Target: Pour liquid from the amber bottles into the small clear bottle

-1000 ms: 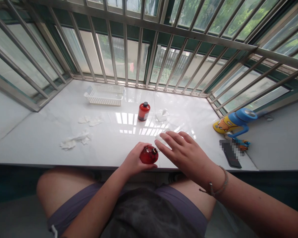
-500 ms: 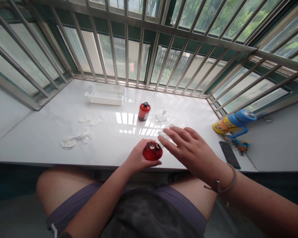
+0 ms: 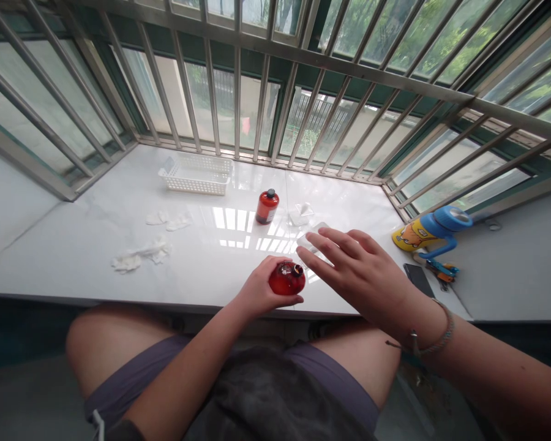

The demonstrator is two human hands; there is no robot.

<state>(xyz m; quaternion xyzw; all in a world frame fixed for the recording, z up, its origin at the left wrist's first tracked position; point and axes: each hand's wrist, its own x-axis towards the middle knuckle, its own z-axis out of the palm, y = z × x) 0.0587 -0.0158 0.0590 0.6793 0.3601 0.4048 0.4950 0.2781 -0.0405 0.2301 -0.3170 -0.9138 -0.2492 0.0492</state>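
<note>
My left hand (image 3: 262,285) is wrapped around a red-brown bottle (image 3: 286,279) near the counter's front edge. The bottle has no cap on, and its dark round mouth tips toward the right. To the right, my right hand (image 3: 356,260) hovers with its fingers stretched out and slightly apart, palm down. Its thumb and the space under the palm are hidden. Partly behind its fingertips lies a clear plastic container (image 3: 320,231). A second red-brown bottle (image 3: 267,208), with a dark cap and a pale label, stands upright farther back.
Crumpled white tissues (image 3: 143,254) lie at the left on the white counter (image 3: 92,233). Behind them sits a white perforated basket (image 3: 195,177). A small clear piece (image 3: 302,213) is near the middle. At the right are a blue and yellow flask (image 3: 429,229) and a dark phone (image 3: 419,280). Metal bars (image 3: 239,92) line the window.
The bottle in my left hand has tilted back a little more upright and shifted slightly right. My right hand has moved slightly right, away from the bottle's mouth.
</note>
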